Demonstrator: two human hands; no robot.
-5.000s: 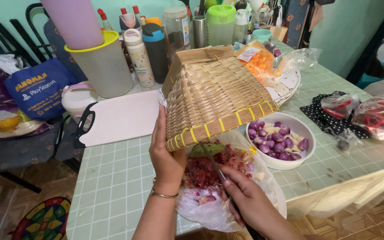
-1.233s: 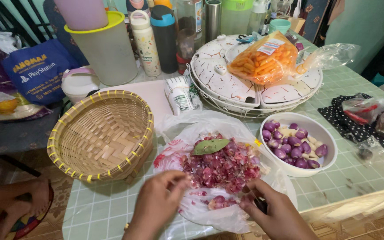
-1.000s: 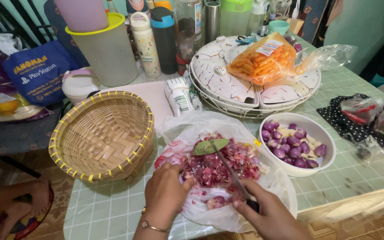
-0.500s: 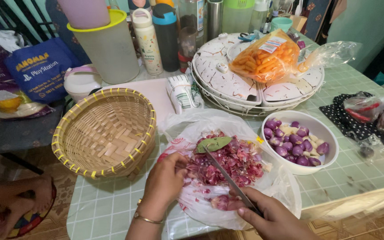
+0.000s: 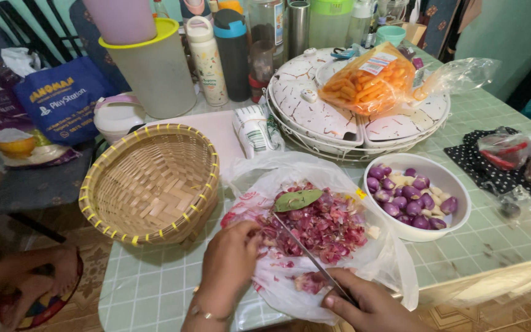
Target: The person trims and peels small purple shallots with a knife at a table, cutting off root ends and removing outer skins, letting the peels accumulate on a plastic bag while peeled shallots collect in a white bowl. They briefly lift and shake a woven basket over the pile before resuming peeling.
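Gripping the knife (image 5: pixel 311 257) by its handle, the right hand (image 5: pixel 367 304) is closed around it at the near edge of the plastic bag (image 5: pixel 314 270). The blade's long axis runs diagonally, tip pointing up and left toward the green leaf (image 5: pixel 296 199) atop the peel pile (image 5: pixel 321 224). The left hand (image 5: pixel 228 264) sits at the pile's left edge, fingers curled onto the peels, seemingly pinching some, and lies nearer the tip. A basket (image 5: pixel 152 184) stands left of the bag; a bowl (image 5: pixel 416 197) of shallots stands right.

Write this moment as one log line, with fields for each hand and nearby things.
left hand: on shallot peels | right hand: holds knife | nearby: woven basket, white bowl
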